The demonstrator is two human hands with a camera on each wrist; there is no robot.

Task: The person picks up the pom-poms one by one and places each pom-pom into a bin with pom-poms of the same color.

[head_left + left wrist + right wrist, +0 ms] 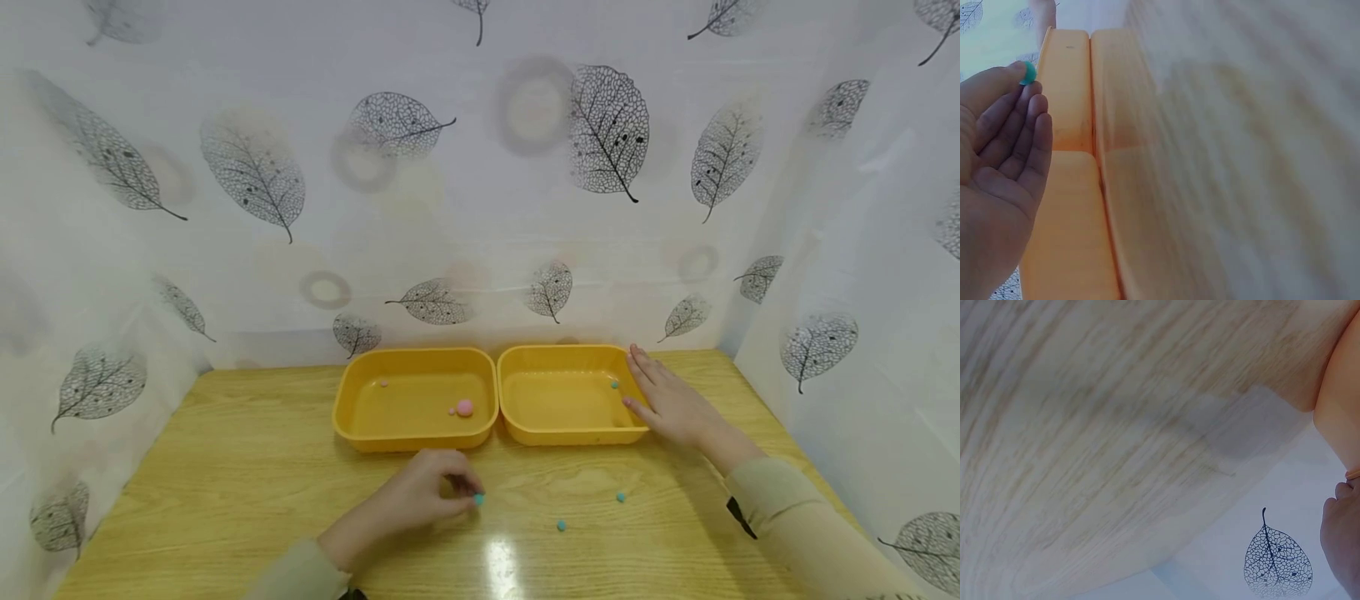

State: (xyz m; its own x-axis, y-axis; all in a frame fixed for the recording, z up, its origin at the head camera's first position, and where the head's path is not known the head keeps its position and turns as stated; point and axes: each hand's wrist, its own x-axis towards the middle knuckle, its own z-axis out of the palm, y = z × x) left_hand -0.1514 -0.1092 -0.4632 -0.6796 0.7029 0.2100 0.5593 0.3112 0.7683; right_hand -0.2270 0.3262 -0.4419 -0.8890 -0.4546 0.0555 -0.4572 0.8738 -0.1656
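Observation:
My left hand is low over the table, in front of the left yellow tray. Between its thumb and fingertips it pinches a small teal ball. My right hand rests on the right-hand rim of the right yellow tray, fingers straight and thumb spread apart. Inside that tray, close to this hand, lies a teal ball. Two more sit on the table: one teal ball nearer the front and another teal ball to its right.
A larger pink ball and two tiny pink ones lie in the left tray. Both trays stand side by side at the back of the wooden table. Behind and at the sides hangs a white leaf-print sheet.

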